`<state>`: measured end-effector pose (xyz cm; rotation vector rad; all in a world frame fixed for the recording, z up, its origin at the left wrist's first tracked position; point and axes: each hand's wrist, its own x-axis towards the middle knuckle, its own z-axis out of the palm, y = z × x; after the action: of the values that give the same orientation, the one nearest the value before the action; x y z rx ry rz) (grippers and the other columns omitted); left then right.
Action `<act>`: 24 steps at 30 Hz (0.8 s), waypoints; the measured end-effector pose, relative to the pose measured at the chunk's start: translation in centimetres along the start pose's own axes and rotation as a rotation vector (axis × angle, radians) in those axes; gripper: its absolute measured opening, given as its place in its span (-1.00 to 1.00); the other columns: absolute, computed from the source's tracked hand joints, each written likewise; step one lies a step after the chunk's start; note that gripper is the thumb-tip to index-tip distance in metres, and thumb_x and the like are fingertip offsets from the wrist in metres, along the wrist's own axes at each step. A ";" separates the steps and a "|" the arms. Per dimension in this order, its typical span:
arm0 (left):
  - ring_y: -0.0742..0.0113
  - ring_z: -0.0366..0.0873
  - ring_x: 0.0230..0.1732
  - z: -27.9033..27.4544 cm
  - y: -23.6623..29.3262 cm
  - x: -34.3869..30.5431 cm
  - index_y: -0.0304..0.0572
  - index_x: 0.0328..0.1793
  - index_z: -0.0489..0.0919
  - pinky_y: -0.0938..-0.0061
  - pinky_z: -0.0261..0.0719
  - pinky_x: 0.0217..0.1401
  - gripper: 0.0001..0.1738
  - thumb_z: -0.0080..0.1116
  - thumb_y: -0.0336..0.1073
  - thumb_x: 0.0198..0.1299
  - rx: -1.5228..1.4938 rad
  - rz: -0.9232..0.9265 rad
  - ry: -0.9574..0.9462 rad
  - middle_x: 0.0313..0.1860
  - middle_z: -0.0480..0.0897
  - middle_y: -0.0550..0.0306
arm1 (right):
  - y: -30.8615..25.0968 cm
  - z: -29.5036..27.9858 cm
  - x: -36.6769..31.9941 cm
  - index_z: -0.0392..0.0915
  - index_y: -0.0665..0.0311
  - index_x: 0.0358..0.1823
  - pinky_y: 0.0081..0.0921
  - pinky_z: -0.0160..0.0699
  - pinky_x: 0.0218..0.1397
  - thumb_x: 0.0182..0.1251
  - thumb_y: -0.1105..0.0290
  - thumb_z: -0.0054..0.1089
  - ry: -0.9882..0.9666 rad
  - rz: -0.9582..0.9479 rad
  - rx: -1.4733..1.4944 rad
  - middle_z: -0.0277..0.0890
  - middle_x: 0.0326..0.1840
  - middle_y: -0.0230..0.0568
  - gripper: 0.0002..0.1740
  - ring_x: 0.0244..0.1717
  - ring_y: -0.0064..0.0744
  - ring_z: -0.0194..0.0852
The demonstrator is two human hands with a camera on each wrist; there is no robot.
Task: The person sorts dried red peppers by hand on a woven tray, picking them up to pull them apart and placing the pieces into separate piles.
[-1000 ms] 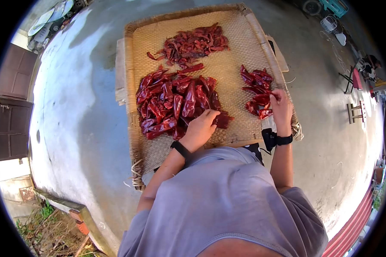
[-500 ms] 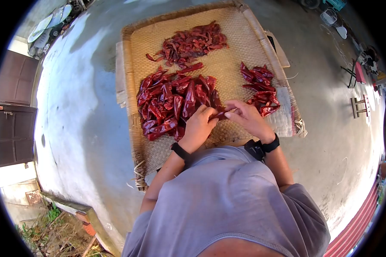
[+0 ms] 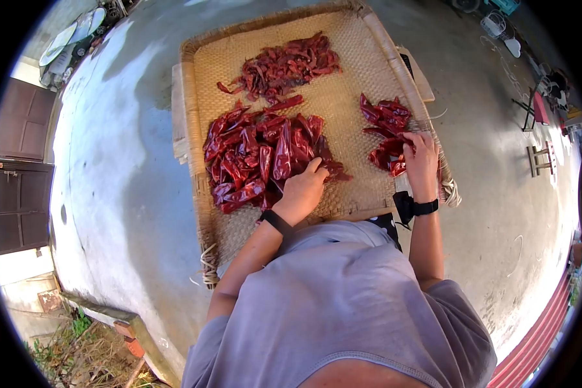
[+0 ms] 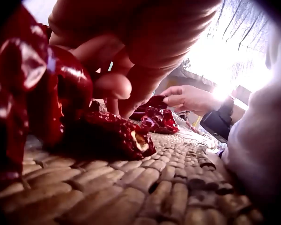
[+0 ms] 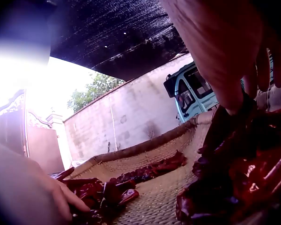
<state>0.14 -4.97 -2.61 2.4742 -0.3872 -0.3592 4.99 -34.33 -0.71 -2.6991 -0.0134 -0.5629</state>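
A large pile of glossy dried red chili peppers (image 3: 249, 152) fills the left side of the woven tray (image 3: 368, 71). My left hand (image 3: 302, 194) is at the pile's near right edge, index finger reaching forward. In the left wrist view its loosely bent fingers (image 4: 113, 86) hang behind a wrinkled chili with a pale broken end (image 4: 141, 140). My right hand (image 3: 421, 161) is over the smaller chili pile (image 3: 388, 118) at the tray's right side. There its fingertips pinch a dark red chili (image 4: 155, 101), partly hidden by the hand.
A heap of shrivelled, darker chili pieces (image 3: 291, 64) lies at the tray's far end. The tray has a raised rim (image 3: 189, 97) and sits above a concrete floor (image 3: 129, 213). A small wooden stool (image 3: 540, 160) stands off to the right.
Half a second ago both hands met at a chili beside the large pile. The right hand has since moved right, back to the small pile. The left hand has barely shifted.
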 end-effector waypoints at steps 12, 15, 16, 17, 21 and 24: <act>-0.05 0.64 -0.14 -1.3 1.4 -0.5 -0.10 -0.12 0.58 0.12 0.60 -0.16 -0.86 0.22 -0.40 0.19 -0.124 0.037 0.125 -0.15 0.60 0.09 | -7.5 -1.0 -0.6 0.60 0.29 0.09 -0.31 0.60 0.01 0.36 0.41 0.24 -0.533 -0.056 0.556 0.62 -0.01 -0.03 -0.70 -0.11 -0.11 0.63; -0.05 0.66 -0.20 -1.8 1.6 -0.9 -0.06 -0.12 0.57 0.11 0.62 -0.20 -0.85 0.25 -0.36 0.19 -0.214 0.098 0.185 -0.13 0.60 0.12 | -9.5 1.1 -1.9 0.63 0.33 0.00 -0.34 0.59 -0.02 0.38 0.43 0.22 -0.576 -0.124 0.804 0.65 -0.07 -0.04 -0.78 -0.14 -0.14 0.65; -0.04 0.66 -0.20 -1.8 1.5 -1.0 -0.06 -0.11 0.57 0.12 0.62 -0.19 -0.85 0.25 -0.37 0.19 -0.238 0.100 0.196 -0.13 0.60 0.12 | -9.6 1.2 -1.9 0.63 0.34 -0.02 -0.34 0.60 -0.03 0.38 0.43 0.22 -0.588 -0.127 0.781 0.66 -0.09 -0.04 -0.79 -0.14 -0.15 0.66; -0.03 0.65 -0.19 -1.8 1.3 -1.1 -0.06 -0.11 0.57 0.14 0.61 -0.18 -0.84 0.25 -0.37 0.19 -0.261 0.102 0.206 -0.13 0.60 0.12 | -9.7 1.3 -1.9 0.64 0.35 -0.03 -0.35 0.60 -0.04 0.39 0.43 0.22 -0.599 -0.130 0.760 0.66 -0.10 -0.04 -0.80 -0.15 -0.17 0.66; 0.03 0.64 -0.20 -1.1 0.8 -0.8 -0.15 -0.08 0.57 0.25 0.59 -0.15 -0.80 0.28 -0.47 0.17 -0.485 0.160 0.325 -0.16 0.58 0.13 | -8.5 0.2 -0.5 0.66 0.32 -0.06 -0.41 0.60 -0.09 0.41 0.46 0.20 -0.438 -0.035 0.730 0.65 -0.13 -0.08 -0.84 -0.17 -0.26 0.65; 0.31 0.60 -0.35 -1.2 0.8 -0.7 -0.23 -0.07 0.56 0.44 0.55 -0.28 -0.84 0.27 -0.48 0.26 -0.695 0.068 0.319 -0.26 0.60 0.17 | -5.6 -0.9 1.1 0.66 0.27 -0.05 -0.35 0.59 -0.07 0.42 0.45 0.20 -0.087 0.011 0.591 0.62 -0.13 -0.07 -0.85 -0.18 -0.15 0.64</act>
<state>-0.21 -4.67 -1.07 1.7895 -0.1688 -0.0458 5.18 -29.51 2.52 -2.1417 -0.1624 -0.3634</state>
